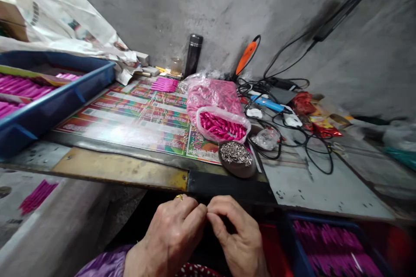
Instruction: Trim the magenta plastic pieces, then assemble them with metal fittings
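My left hand and my right hand meet fingertip to fingertip in front of the table's near edge. Both are closed in a pinch, and whatever lies between the fingertips is too small or hidden to make out. A ring shows on a left finger. Just beyond the hands, a dark round dish holds a heap of small shiny metal pieces. Behind it lies a clear plastic bag, its mouth facing me, full of glossy magenta pieces.
A blue tray with magenta pieces stands at left; another blue tray sits low at right. A row of magenta pieces lies on the printed sheet. A black flask, an orange-handled tool and tangled black cables are farther back.
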Tool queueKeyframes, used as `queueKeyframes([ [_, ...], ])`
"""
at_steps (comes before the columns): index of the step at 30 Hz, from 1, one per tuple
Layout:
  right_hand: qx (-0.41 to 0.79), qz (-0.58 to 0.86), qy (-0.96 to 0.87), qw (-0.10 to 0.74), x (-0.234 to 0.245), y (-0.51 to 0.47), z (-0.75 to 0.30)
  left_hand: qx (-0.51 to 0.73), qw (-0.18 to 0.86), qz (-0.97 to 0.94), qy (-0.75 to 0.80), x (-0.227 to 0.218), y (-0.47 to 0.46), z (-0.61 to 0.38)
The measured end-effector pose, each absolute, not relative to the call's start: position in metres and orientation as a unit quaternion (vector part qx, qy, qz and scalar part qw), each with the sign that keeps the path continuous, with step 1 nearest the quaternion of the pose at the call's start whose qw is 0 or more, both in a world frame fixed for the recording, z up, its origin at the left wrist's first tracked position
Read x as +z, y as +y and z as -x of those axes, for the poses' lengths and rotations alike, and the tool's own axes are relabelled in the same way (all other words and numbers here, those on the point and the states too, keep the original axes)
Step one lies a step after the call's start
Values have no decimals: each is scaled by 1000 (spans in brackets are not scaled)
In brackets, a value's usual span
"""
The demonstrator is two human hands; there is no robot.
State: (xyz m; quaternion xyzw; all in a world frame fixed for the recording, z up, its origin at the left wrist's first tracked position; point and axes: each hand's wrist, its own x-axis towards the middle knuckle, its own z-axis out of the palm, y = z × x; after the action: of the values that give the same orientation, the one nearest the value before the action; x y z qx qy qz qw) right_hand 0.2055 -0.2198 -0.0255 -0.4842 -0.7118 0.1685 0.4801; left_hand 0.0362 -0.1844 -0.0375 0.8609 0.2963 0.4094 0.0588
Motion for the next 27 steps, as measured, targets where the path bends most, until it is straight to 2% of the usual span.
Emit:
queueKeyframes([
  [2,282,537,-631,483,-25,-219,-204,411,60,-860,298,-37,-183,-38],
  [5,452,574,-519,444,-28,-219,-206,406,69,-864,290,-38,-181,-40],
  [7,500,569,-483,439,-28,-220,-208,406,75,-866,283,-38,-180,-42],
  [9,491,572,-479,451,-27,-220,-210,415,74,-863,280,-36,-178,-44],
  [13,389,595,-546,442,-19,-214,-223,432,52,-853,287,-32,-173,-46],
  [18,33,598,-682,418,-16,-188,-263,419,35,-853,308,-31,-166,-44],
  [21,-131,575,-735,335,-21,-168,-283,408,35,-855,319,-35,-164,-42],
  [24,-168,578,-752,268,-28,-153,-290,400,39,-854,331,-39,-163,-39],
  [27,-174,587,-750,250,-34,-147,-290,392,41,-854,340,-41,-161,-36],
])
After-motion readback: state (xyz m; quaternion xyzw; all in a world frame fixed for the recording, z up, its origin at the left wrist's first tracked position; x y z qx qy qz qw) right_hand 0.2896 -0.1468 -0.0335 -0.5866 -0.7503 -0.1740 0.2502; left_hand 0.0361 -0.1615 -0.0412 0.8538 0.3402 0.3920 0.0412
